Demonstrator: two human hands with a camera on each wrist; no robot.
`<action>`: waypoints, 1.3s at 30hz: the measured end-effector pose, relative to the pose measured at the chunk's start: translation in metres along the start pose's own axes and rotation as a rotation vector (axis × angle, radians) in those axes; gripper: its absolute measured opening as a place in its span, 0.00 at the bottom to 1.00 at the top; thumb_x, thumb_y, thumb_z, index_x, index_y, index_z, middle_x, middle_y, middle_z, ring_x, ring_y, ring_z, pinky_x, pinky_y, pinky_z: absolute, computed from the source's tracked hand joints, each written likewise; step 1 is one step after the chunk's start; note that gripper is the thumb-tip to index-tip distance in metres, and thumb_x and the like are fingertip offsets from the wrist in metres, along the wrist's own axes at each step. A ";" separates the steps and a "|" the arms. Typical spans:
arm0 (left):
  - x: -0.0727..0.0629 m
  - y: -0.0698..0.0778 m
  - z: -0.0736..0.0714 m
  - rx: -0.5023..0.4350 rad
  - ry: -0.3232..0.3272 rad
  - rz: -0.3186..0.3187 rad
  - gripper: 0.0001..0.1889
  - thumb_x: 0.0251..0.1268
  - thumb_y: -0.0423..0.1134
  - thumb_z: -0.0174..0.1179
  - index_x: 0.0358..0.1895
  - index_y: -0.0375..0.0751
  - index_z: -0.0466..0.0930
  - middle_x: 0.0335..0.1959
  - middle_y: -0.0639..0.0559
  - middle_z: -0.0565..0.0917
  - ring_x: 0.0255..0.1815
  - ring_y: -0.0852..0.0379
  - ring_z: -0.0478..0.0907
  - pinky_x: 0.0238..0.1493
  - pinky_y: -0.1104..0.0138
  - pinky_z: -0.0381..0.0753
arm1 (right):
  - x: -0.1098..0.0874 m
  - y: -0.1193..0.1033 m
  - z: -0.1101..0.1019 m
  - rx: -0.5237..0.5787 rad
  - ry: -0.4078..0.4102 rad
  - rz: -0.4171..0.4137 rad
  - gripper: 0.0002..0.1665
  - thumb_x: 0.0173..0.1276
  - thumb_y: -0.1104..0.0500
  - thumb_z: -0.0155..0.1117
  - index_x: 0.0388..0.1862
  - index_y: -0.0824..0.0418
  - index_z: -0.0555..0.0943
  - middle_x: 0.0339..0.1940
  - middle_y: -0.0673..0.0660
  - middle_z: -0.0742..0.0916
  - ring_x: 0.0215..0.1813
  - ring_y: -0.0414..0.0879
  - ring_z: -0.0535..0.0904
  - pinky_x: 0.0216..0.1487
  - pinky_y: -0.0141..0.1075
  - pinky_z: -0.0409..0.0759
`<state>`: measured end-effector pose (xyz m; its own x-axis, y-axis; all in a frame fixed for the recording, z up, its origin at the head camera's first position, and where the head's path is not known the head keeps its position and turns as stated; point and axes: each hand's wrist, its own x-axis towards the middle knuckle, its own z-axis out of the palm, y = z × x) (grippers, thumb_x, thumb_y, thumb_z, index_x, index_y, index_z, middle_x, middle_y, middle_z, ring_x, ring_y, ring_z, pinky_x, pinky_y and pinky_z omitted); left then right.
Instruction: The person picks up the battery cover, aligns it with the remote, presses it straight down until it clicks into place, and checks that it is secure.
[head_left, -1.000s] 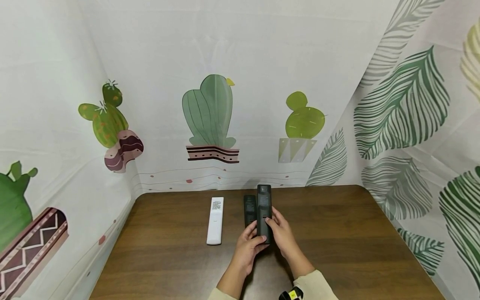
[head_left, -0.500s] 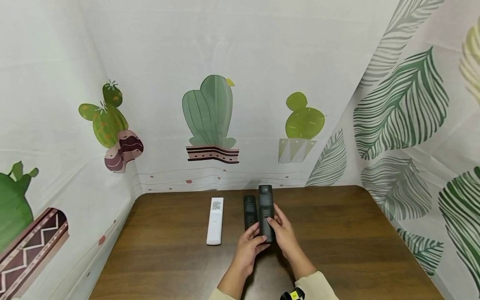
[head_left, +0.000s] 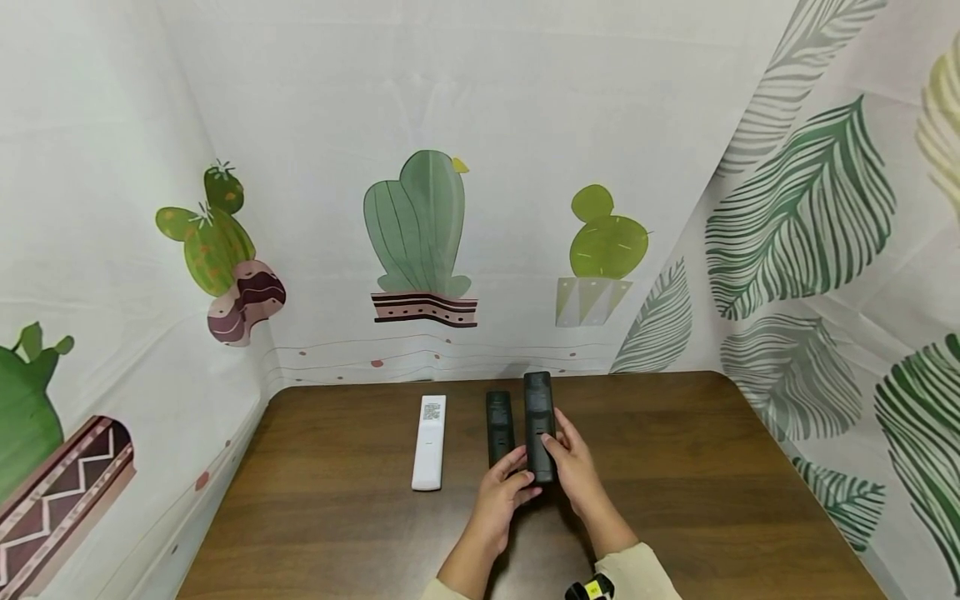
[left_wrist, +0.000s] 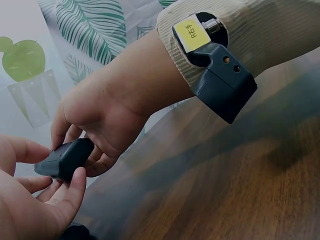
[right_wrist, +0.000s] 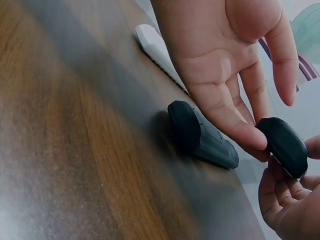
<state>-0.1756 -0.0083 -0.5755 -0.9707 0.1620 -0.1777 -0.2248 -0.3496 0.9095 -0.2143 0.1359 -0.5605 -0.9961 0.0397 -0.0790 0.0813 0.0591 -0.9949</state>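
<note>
In the head view a black remote control (head_left: 539, 429) stands out over the table, right of a second black remote (head_left: 499, 425). My right hand (head_left: 573, 471) pinches it, thumb on its upper face and fingers along its right edge. On its lower left is my left hand (head_left: 501, 500), fingers nearly straight, thumb beside the edge. From the right wrist, the left fingertips touch the held remote (right_wrist: 285, 147), while that thumb stands off it. The left wrist view shows both hands around the remote (left_wrist: 65, 157).
A white remote (head_left: 429, 443), label side up, lies left of the black ones on the brown wooden table (head_left: 337, 517). The second black remote (right_wrist: 200, 135) rests on the wood close by the left hand. Printed cloth (head_left: 510, 100) hangs behind and at both sides.
The held black remote has moved a little to the right with my right hand, widening its gap from the second black remote. My left thumb, earlier on the remote, is now beside it.
</note>
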 end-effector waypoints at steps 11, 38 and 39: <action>0.001 -0.004 0.003 0.020 -0.022 0.002 0.31 0.66 0.30 0.57 0.73 0.29 0.65 0.71 0.31 0.69 0.52 0.53 0.81 0.55 0.58 0.85 | 0.002 0.004 -0.006 -0.015 0.021 0.012 0.36 0.77 0.59 0.56 0.81 0.55 0.59 0.56 0.68 0.82 0.47 0.45 0.80 0.49 0.34 0.76; 0.001 -0.021 0.011 0.066 -0.101 -0.029 0.34 0.64 0.33 0.58 0.74 0.27 0.62 0.74 0.27 0.66 0.73 0.39 0.69 0.64 0.60 0.79 | 0.009 0.018 -0.021 -0.079 0.051 0.053 0.35 0.79 0.57 0.55 0.81 0.55 0.59 0.59 0.68 0.79 0.53 0.54 0.81 0.47 0.34 0.79; 0.001 -0.022 0.011 0.066 -0.101 -0.029 0.34 0.64 0.33 0.58 0.74 0.26 0.62 0.74 0.27 0.66 0.73 0.39 0.68 0.64 0.60 0.79 | 0.009 0.018 -0.021 -0.081 0.053 0.054 0.35 0.78 0.58 0.55 0.81 0.55 0.59 0.59 0.68 0.79 0.53 0.54 0.81 0.47 0.34 0.79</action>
<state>-0.1706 0.0099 -0.5915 -0.9496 0.2644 -0.1684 -0.2432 -0.2822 0.9280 -0.2208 0.1584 -0.5782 -0.9871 0.0974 -0.1274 0.1400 0.1360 -0.9808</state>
